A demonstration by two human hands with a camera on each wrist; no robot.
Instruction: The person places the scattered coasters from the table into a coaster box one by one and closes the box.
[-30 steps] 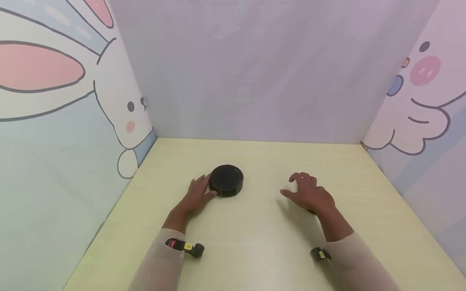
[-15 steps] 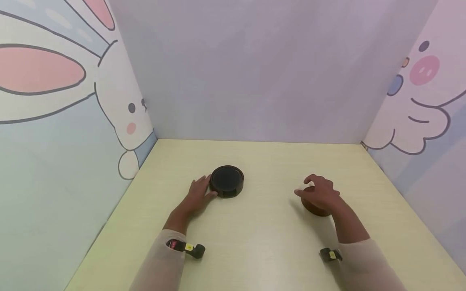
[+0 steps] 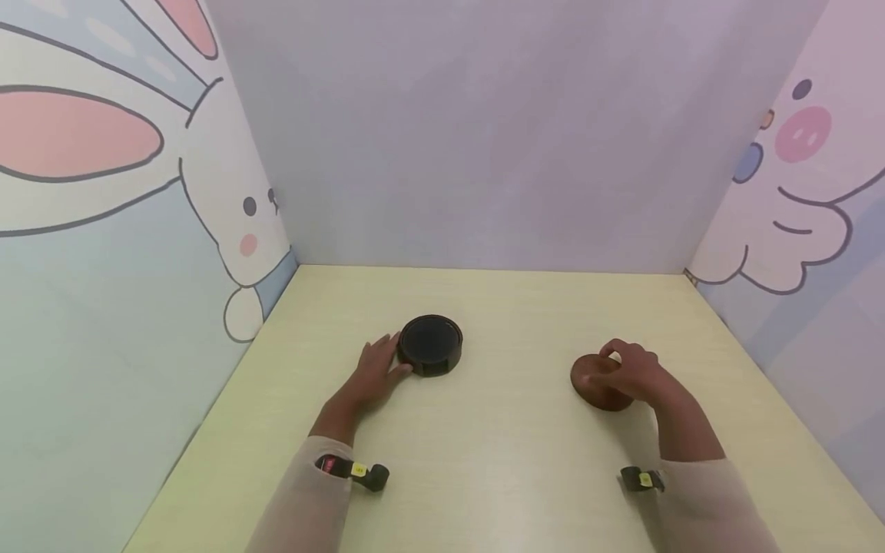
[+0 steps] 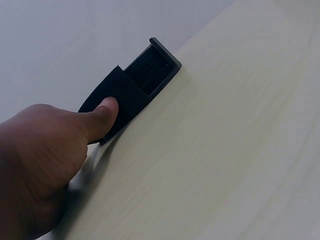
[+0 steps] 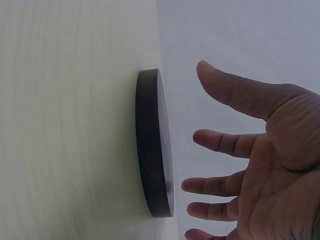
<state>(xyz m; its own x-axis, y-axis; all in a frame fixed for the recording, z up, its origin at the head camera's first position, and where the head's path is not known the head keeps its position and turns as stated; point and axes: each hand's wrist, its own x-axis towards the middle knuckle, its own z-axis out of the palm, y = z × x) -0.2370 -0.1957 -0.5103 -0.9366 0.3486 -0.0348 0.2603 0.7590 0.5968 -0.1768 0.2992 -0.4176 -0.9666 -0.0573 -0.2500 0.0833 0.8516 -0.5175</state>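
A round black coaster holder [image 3: 432, 342] with a slot in its front wall sits on the table. My left hand [image 3: 372, 378] grips it from the left, the thumb against the wall and the fingers along the far side. In the left wrist view, thin stacked layers show through the slot of the holder [image 4: 112, 90]. On the right lies a thick brown round disc [image 3: 600, 398], flat on the table. Just over it hovers my right hand [image 3: 639, 375], palm down. From the right wrist, the disc [image 5: 149, 145] stands apart from the spread fingers of the hand [image 5: 272, 165].
The pale wooden table [image 3: 484, 461] ends at a grey back wall [image 3: 484, 138]. Side panels with a cartoon rabbit [image 3: 231, 153] and a cartoon pig [image 3: 805, 134] bound it left and right. Each wrist wears a small black camera [image 3: 376, 478].
My right hand has moved right and slightly toward me over the brown disc, leaving more of the disc visible. The left hand and the coaster holder have stayed in place.
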